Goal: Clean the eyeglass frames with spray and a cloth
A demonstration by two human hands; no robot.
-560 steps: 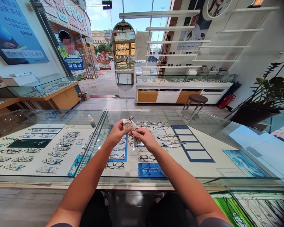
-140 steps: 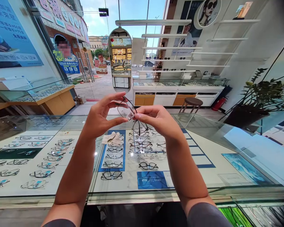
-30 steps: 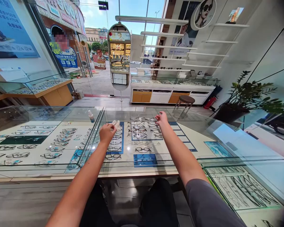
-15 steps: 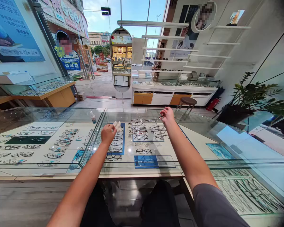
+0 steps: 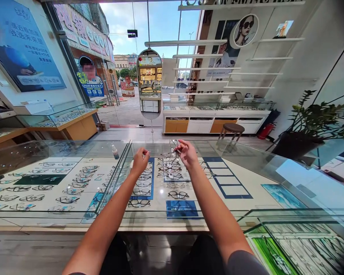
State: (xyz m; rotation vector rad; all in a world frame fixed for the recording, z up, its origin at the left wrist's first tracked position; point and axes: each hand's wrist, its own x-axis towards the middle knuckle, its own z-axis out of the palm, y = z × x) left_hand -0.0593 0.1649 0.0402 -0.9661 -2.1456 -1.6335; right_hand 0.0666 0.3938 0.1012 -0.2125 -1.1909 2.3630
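At centre frame, above the glass counter point(image 5: 246, 160), the right hand point(image 5: 187, 153) now pinches a pair of glasses point(image 5: 174, 144), empty a moment ago; the left hand point(image 5: 140, 161) stays curled just left, its grasp unclear.

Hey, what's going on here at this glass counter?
A person is at a glass display counter in an eyewear shop. Their right hand holds a pair of glasses in its fingers, just above the counter top. The left hand is close beside it with fingers curled; whether it holds anything is unclear. Rows of frames lie under the glass, and a small spray bottle stands to the left.
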